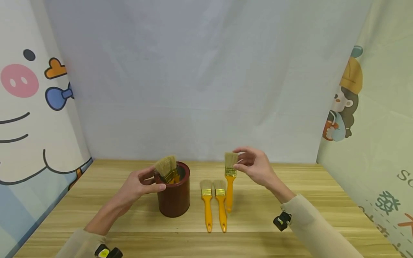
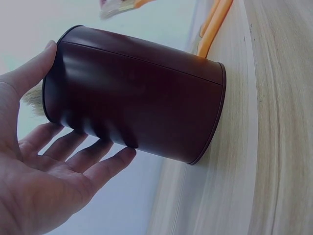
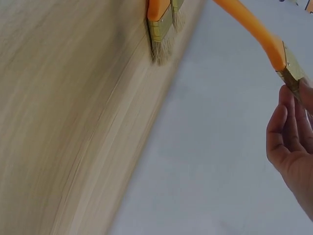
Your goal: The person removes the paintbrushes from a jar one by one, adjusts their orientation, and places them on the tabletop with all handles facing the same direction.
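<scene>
A dark red-brown cylindrical pot point(image 1: 174, 200) stands upright on the table, with paintbrushes point(image 1: 166, 168) in it, bristles up and leaning to the left. My left hand point(image 1: 140, 184) holds the pot near its rim; the left wrist view shows the thumb on one side and the fingertips on the other. With my right hand point(image 1: 255, 166) I pinch another paintbrush point(image 1: 229, 179) by its metal band and bristles, its yellow-orange handle point(image 3: 252, 22) pointing down. Two similar paintbrushes point(image 1: 207, 206) point(image 1: 221, 206) lie side by side between pot and right hand, bristles away from me.
The wooden table point(image 1: 129, 229) ends at a pale hanging cloth point(image 1: 200, 89) behind. Printed cloths flank it, one with a pig-nosed cartoon point(image 1: 19, 80) on the left, one with a cartoon figure point(image 1: 342, 107) on the right.
</scene>
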`<state>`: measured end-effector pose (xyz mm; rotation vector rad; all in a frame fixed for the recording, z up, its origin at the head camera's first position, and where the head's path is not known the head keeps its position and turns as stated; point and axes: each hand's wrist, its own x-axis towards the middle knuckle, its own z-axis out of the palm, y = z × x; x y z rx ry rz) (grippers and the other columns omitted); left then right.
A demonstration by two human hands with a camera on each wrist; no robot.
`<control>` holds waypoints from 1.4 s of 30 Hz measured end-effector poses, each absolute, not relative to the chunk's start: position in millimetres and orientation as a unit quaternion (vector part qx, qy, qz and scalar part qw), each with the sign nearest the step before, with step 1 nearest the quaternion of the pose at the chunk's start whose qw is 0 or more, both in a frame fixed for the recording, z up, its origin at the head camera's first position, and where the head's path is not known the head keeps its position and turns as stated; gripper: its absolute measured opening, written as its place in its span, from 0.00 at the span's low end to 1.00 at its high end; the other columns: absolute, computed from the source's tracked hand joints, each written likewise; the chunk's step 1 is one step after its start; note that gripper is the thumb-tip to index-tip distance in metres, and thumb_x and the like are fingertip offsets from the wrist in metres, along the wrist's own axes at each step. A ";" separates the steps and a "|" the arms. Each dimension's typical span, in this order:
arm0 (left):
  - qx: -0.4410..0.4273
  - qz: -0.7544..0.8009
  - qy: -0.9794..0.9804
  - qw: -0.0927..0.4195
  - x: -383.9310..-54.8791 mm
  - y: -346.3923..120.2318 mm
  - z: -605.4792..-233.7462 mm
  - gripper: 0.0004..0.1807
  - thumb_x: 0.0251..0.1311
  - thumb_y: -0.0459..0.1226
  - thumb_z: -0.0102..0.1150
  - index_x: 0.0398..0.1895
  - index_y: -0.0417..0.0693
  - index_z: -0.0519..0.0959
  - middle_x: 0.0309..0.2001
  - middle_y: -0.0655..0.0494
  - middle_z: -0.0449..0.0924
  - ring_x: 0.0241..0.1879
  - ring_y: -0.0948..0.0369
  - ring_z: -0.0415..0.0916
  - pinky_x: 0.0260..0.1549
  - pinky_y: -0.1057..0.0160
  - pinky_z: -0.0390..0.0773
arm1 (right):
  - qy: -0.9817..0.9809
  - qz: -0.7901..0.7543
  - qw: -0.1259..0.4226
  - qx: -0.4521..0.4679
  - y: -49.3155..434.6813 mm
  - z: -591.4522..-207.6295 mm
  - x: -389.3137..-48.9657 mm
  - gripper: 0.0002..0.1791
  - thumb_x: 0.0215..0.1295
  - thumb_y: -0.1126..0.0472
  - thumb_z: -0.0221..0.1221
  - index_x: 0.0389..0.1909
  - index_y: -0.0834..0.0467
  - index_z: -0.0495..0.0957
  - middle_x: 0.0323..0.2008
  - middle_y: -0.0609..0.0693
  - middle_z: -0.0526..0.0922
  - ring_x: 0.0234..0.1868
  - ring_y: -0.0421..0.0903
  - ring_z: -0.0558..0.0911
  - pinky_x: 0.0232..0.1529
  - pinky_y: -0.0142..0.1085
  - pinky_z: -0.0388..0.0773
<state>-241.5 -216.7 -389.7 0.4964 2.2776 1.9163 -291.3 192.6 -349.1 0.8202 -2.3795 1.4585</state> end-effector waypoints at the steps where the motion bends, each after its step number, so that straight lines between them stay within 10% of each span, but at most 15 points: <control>1: 0.164 0.634 0.754 0.063 -241.5 -216.7 -389.7 0.48 0.67 0.38 0.71 0.84 0.37 0.55 0.79 0.31 0.55 0.75 0.33 0.59 0.64 0.47 0.77 | -0.814 0.497 0.113 0.278 194.2 -350.2 -291.5 0.23 0.65 0.74 0.70 0.61 0.64 0.82 0.45 0.60 0.88 0.42 0.54 0.89 0.44 0.38 0.87; 42: 0.170 0.630 0.755 0.060 -241.6 -217.5 -391.1 0.46 0.68 0.38 0.71 0.84 0.41 0.58 0.79 0.33 0.57 0.74 0.33 0.60 0.64 0.46 0.77 | -0.822 0.534 -0.076 0.183 223.7 -398.0 -308.8 0.26 0.66 0.74 0.68 0.64 0.74 0.76 0.43 0.63 0.84 0.41 0.54 0.88 0.51 0.56 0.85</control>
